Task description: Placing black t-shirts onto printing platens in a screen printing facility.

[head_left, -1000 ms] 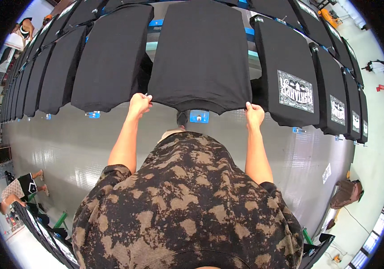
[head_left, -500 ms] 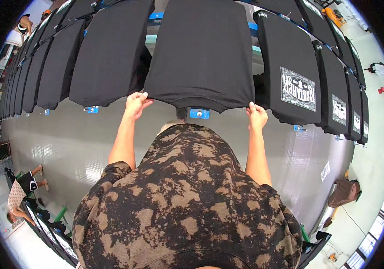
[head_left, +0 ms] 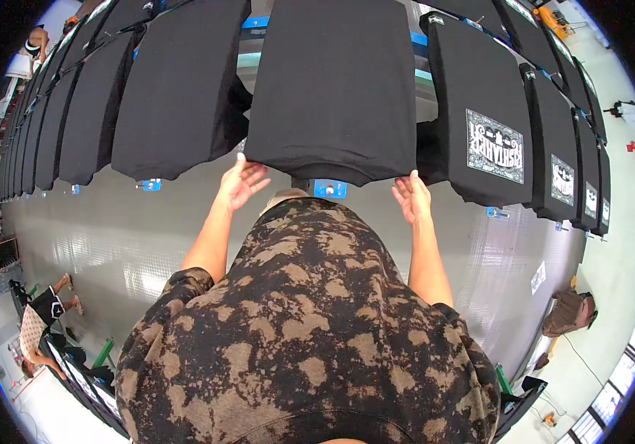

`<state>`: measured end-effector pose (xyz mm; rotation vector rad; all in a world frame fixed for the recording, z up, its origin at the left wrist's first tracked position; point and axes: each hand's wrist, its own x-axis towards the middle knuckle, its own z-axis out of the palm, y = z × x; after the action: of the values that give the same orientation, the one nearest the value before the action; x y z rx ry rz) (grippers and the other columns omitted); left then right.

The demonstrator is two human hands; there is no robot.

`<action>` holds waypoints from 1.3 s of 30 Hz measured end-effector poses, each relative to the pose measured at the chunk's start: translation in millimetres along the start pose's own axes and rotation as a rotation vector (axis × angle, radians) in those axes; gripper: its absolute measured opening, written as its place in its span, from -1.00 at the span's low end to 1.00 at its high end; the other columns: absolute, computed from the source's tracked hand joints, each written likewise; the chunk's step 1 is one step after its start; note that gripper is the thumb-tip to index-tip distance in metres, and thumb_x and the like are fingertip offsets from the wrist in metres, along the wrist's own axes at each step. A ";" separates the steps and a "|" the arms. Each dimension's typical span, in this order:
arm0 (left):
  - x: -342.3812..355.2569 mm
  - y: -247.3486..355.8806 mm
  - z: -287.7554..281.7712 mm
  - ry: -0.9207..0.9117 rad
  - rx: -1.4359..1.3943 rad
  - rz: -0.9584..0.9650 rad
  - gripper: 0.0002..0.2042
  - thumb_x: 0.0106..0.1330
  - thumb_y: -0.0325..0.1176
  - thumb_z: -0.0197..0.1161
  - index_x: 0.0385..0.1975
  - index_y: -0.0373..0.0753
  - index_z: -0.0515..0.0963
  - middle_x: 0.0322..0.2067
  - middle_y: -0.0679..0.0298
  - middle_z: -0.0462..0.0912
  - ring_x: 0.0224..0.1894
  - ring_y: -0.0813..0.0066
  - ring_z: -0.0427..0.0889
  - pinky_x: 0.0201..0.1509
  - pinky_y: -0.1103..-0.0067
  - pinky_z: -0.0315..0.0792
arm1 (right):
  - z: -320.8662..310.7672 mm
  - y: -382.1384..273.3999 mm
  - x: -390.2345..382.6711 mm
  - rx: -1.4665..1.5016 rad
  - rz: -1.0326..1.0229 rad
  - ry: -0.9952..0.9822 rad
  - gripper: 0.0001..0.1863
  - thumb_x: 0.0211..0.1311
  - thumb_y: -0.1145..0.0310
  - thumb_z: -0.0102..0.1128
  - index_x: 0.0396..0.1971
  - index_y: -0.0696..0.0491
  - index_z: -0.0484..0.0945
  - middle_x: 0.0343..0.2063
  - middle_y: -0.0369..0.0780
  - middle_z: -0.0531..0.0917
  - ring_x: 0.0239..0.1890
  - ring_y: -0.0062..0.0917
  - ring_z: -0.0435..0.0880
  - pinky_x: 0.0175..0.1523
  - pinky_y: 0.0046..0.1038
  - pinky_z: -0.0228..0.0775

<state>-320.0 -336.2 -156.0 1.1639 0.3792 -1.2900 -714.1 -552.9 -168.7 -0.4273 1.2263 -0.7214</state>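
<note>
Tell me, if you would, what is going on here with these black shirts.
A person has the left hand and right hand open at the near corners of a black shirt spread out flat. Neither grips it, and whether the fingertips touch the cloth is hard to tell. The shirt to its right bears a white print; the shirt to its left shows none.

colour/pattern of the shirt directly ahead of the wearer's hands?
The shirt is plain black, no print visible; shows best in the head view.
</note>
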 end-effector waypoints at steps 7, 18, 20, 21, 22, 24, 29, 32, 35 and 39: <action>2.8 -25.8 11.2 -0.054 0.599 0.079 -0.76 0.33 -0.30 0.37 -0.25 -0.29 0.47 -0.22 0.16 0.61 -0.09 0.27 0.65 0.09 0.23 0.58 | 20.4 26.4 -3.7 -0.260 -0.044 -0.105 -0.71 0.22 0.37 0.42 -0.17 0.18 0.54 -0.26 -0.20 0.67 -0.23 -0.47 0.65 0.07 -0.30 0.53; -39.3 1.7 68.5 -0.010 1.399 0.128 -0.76 0.28 -0.25 0.38 -0.41 -0.32 0.57 -0.32 0.18 0.67 -0.28 0.35 0.69 -0.15 0.41 0.60 | 63.2 22.2 -62.6 -1.278 -0.817 -0.086 -0.73 0.21 0.18 0.34 -0.24 0.07 0.67 -0.38 -0.20 0.69 -0.24 -0.29 0.68 -0.10 -0.32 0.50; -46.6 -8.2 89.6 -0.091 1.585 0.550 -0.79 0.24 -0.28 0.39 -0.44 -0.31 0.59 -0.34 0.17 0.67 -0.29 0.28 0.69 -0.18 0.40 0.58 | 87.2 28.5 -58.7 -1.312 -1.163 -0.322 -0.74 0.11 0.27 0.41 -0.23 0.05 0.66 -0.30 -0.22 0.62 -0.17 -0.30 0.60 -0.04 -0.29 0.43; -45.9 -12.0 100.3 -0.246 1.589 0.748 -0.79 0.14 -0.34 0.40 -0.31 -0.29 0.59 -0.28 0.15 0.65 -0.19 0.17 0.66 -0.10 0.36 0.53 | 96.2 30.3 -55.9 -1.319 -1.257 -0.437 -0.73 0.05 0.29 0.44 -0.24 0.03 0.65 -0.27 -0.24 0.58 -0.15 -0.29 0.55 -0.01 -0.27 0.40; -44.3 -16.4 110.0 -0.367 1.601 0.986 -0.76 0.12 -0.35 0.41 -0.26 -0.27 0.58 -0.24 0.17 0.64 -0.12 0.17 0.63 -0.03 0.36 0.50 | 102.8 32.4 -54.2 -1.407 -1.296 -0.443 -0.73 0.04 0.28 0.44 -0.25 0.02 0.65 -0.25 -0.26 0.57 -0.15 -0.27 0.52 0.02 -0.26 0.36; -38.3 -20.1 124.6 -0.614 1.646 1.262 -0.68 0.07 -0.36 0.42 -0.17 -0.22 0.56 -0.14 0.20 0.61 -0.01 0.18 0.57 0.09 0.33 0.45 | 109.4 31.5 -51.6 -1.442 -1.353 -0.421 -0.77 0.04 0.30 0.42 -0.28 0.00 0.65 -0.24 -0.26 0.59 -0.13 -0.29 0.53 0.04 -0.27 0.35; -20.7 -12.8 147.4 -0.683 2.070 1.070 -0.66 0.01 -0.45 0.31 -0.13 -0.13 0.57 -0.12 0.28 0.65 0.06 0.20 0.55 0.19 0.27 0.39 | 127.4 10.6 -39.0 -1.388 -1.075 -0.505 -0.76 0.23 0.21 0.29 -0.22 0.04 0.61 -0.21 -0.14 0.66 -0.06 -0.22 0.60 0.00 -0.20 0.39; 2.2 1.8 171.8 -0.486 1.869 0.570 -0.69 0.07 -0.43 0.11 -0.18 -0.18 0.66 -0.24 0.09 0.73 -0.05 0.10 0.68 0.05 0.28 0.49 | 148.1 -8.7 -20.0 -1.332 -0.605 -0.472 -0.67 0.43 0.14 0.08 -0.16 0.15 0.54 -0.30 0.08 0.67 -0.14 0.01 0.67 -0.09 -0.11 0.45; 14.0 9.6 176.1 -0.436 1.748 0.443 -0.67 0.10 -0.43 0.06 -0.16 -0.22 0.67 -0.24 0.05 0.73 -0.13 0.15 0.71 -0.02 0.33 0.53 | 160.1 -14.8 -8.4 -1.387 -0.483 -0.427 -0.69 0.41 0.16 0.08 -0.21 0.14 0.56 -0.27 0.05 0.68 -0.11 0.02 0.64 -0.02 -0.13 0.47; -4.8 7.5 144.2 -0.638 1.706 0.459 -0.65 0.06 -0.51 0.15 -0.10 -0.27 0.63 -0.17 0.11 0.75 -0.04 0.20 0.72 0.06 0.40 0.55 | 134.0 2.8 -33.1 -1.546 -0.782 -0.581 -0.80 0.30 0.27 0.18 -0.23 0.08 0.61 -0.25 -0.10 0.71 -0.07 -0.10 0.64 0.04 -0.13 0.43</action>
<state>-367.4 -454.0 -87.1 1.8335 -1.6832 -1.3435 -591.3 -538.5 -107.2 -2.2915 0.8026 -0.0707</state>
